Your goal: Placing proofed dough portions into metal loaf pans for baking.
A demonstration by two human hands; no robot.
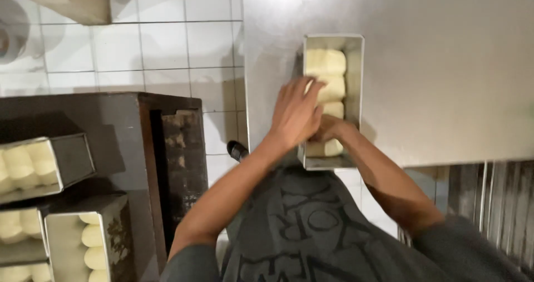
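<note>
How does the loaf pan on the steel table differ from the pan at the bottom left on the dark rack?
The pan on the table has both hands in it, the left hand and right hand pressing the dough balls; the bottom-left pan is untouched. The table pan shows whole; the rack pan is cut off by the frame edge. Both are rectangular metal pans holding pale dough balls in a row.
</note>
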